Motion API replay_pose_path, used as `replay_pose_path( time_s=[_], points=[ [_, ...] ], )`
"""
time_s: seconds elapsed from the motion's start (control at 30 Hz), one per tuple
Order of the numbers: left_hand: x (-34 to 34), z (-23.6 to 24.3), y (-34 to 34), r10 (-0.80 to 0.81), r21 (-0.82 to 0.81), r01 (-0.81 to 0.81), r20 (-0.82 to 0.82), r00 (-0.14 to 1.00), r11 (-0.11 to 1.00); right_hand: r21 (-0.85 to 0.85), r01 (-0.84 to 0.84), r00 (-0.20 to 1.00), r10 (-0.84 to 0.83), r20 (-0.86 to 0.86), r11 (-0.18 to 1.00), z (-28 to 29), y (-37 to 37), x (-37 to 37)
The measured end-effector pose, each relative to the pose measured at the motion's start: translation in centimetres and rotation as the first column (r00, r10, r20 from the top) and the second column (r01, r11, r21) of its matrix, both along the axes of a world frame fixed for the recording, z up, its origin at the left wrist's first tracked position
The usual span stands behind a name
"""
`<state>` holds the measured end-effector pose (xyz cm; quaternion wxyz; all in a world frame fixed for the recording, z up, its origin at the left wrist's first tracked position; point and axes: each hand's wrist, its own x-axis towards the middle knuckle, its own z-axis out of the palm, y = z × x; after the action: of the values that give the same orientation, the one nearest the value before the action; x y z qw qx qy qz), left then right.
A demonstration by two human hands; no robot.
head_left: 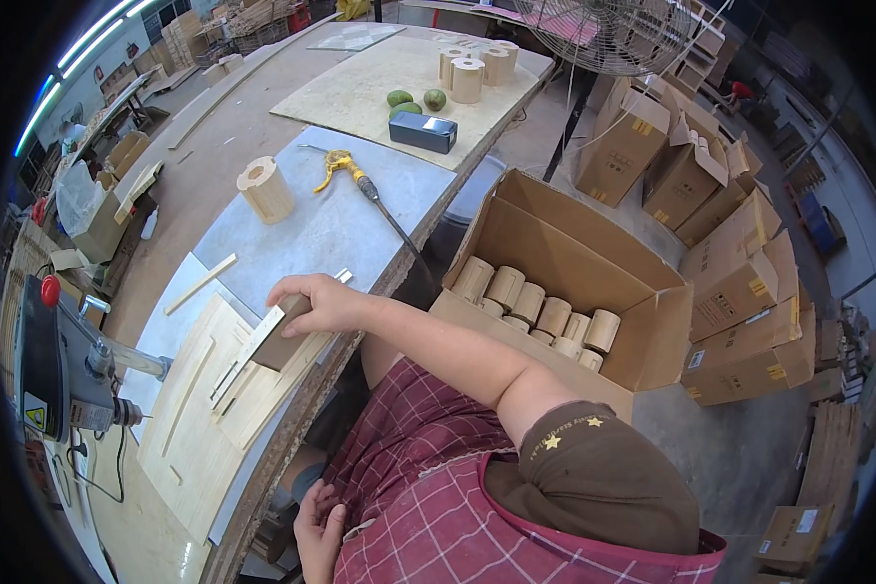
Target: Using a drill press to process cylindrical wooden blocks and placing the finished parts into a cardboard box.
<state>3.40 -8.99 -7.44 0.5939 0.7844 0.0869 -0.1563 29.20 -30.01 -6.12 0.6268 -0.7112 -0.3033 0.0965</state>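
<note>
Jutting in at left, the drill (92,417) faces open room on the pale board (187,457); rightward, the brown block (280,346) slants, long axis up-right, under the nearer right hand (326,304), fingers gripping its top; the left hand (319,530), half-curled, seemingly empty, hangs beyond the table edge (287,443).

Loads of bare matt wood here: smooth pale cylinder (271,201) far left, smooth pale board (180,428) near left. Brown block (284,343) looks matt too, can't tell what it's made of. Desk edge (265,484) is rough. Carton's (574,243) dull cardboard, apron's (477,526) cloth, and the far dark box (423,133) has a glossy top.
</note>
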Motion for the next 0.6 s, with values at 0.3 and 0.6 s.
replay_pose_path(
  time_s=[0.3, 0.6],
  points=[
    [0.3, 0.5, -0.7, -0.019, 0.033, 0.022, -0.08, 0.997, 0.999, 0.076, 0.563, 0.792, -0.563, 0.237, 0.823, 0.2, -10.1, -2.8],
    [1.9, -5.3, -0.2, -0.046, -0.046, 0.042, -0.071, 0.996, 0.998, -0.224, 0.975, 0.122, -0.843, 0.524, 0.001, -8.3, -31.3, -10.5]
  ],
)
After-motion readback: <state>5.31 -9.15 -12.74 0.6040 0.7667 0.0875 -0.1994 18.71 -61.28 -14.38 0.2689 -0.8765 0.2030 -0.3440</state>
